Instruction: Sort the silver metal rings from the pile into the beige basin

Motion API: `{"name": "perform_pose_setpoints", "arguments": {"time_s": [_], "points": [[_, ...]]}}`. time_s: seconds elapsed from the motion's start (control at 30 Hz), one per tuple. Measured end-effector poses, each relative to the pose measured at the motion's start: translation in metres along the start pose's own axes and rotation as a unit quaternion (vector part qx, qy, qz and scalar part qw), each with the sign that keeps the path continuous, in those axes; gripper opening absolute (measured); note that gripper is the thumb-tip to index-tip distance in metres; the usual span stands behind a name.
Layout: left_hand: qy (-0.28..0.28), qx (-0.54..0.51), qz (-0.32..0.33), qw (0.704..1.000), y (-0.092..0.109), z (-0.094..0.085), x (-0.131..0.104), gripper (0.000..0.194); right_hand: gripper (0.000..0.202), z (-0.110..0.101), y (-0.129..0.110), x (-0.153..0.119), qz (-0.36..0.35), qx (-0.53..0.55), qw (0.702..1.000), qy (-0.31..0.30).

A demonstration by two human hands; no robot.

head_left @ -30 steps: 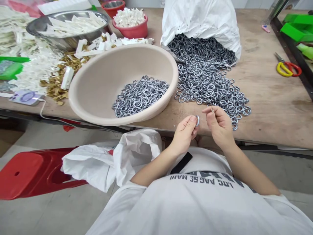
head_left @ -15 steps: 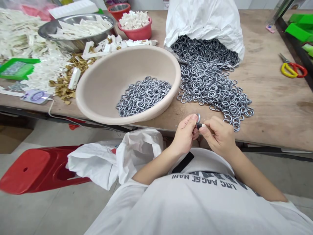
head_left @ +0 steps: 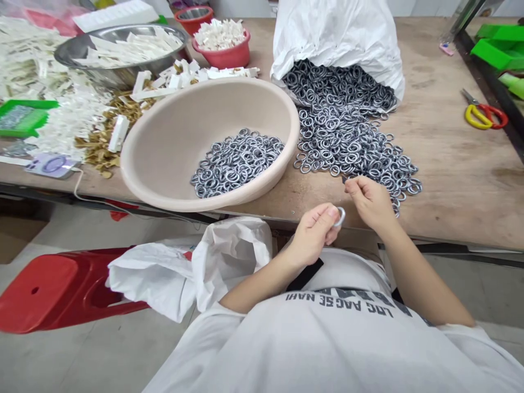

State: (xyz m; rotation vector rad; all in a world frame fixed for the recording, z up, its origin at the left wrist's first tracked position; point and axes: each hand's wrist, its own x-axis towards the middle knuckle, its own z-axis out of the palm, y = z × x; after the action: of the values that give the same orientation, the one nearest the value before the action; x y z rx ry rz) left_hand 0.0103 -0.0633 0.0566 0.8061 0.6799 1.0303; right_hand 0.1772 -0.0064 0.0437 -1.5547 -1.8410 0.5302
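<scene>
The left hand (head_left: 315, 232) pinches a single ring (head_left: 343, 218) between thumb and bent fingers, just at the bench's front edge. The right hand (head_left: 370, 202), apart from it and a little farther in, pinches a small dark piece (head_left: 344, 179), mostly hidden, at its fingertips. A strip of bench (head_left: 315, 188) shows between the hands and the basin (head_left: 164, 136), whose near rim reaches about to the front edge; more rings (head_left: 239, 161) lie in its right half. Just beyond the right hand, a pile (head_left: 344, 134) of rings spreads from the sack (head_left: 335, 33). Right of the pile, a broad stretch of wood runs to the scissors (head_left: 485, 115), near the dark right-hand ledge (head_left: 489, 87). Below the front edge, left of the left hand, hangs a white bag (head_left: 233, 254) beside the stool (head_left: 39, 284).
</scene>
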Motion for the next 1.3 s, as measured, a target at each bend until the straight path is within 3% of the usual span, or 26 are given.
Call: {"name": "perform_pose_setpoints", "arguments": {"time_s": [0.1,0.2,0.3,0.43,0.53,0.63,0.77,0.87,1.03,1.13,1.3], "points": [[0.039,-0.004,0.005,0.999,0.002,-0.006,0.002,0.040,0.034,0.013,0.000,0.021,-0.006,-0.155,0.988,-0.024],[0.065,0.001,0.000,0.998,0.005,-0.014,0.004,0.032,0.043,0.025,-0.008,0.037,-0.004,-0.264,0.963,-0.056],[0.096,-0.018,-0.004,0.995,0.009,-0.023,0.006,0.034,0.035,0.031,-0.010,0.045,0.008,-0.296,0.952,-0.076],[0.148,-0.092,-0.039,0.984,0.013,-0.033,0.013,0.032,0.025,0.029,-0.005,0.044,0.005,-0.292,0.955,-0.059],[0.158,-0.131,-0.064,0.977,0.013,-0.034,0.019,0.031,0.021,0.021,-0.001,0.038,0.003,-0.230,0.973,-0.023],[0.158,-0.103,-0.045,0.981,0.008,-0.029,0.023,0.032,0.016,0.013,-0.003,0.026,0.001,-0.047,0.999,0.009],[0.154,-0.010,0.007,0.988,-0.004,-0.021,0.026,0.033,0.024,0.004,-0.014,0.003,0.032,0.229,0.970,-0.080],[0.140,0.097,0.063,0.983,-0.007,-0.020,0.025,0.035,0.025,-0.001,-0.022,-0.008,0.045,0.259,0.958,-0.114],[0.066,0.254,0.104,0.959,-0.005,-0.017,0.020,0.039,0.024,-0.004,-0.031,-0.009,0.029,0.297,0.954,-0.037],[0.030,0.174,0.057,0.983,-0.007,-0.013,0.020,0.041,0.028,-0.001,-0.034,-0.011,0.029,0.351,0.935,-0.047],[0.043,0.022,-0.024,0.999,-0.007,-0.010,0.021,0.039,0.028,0.003,-0.034,-0.021,0.004,0.379,0.923,-0.068]]}}
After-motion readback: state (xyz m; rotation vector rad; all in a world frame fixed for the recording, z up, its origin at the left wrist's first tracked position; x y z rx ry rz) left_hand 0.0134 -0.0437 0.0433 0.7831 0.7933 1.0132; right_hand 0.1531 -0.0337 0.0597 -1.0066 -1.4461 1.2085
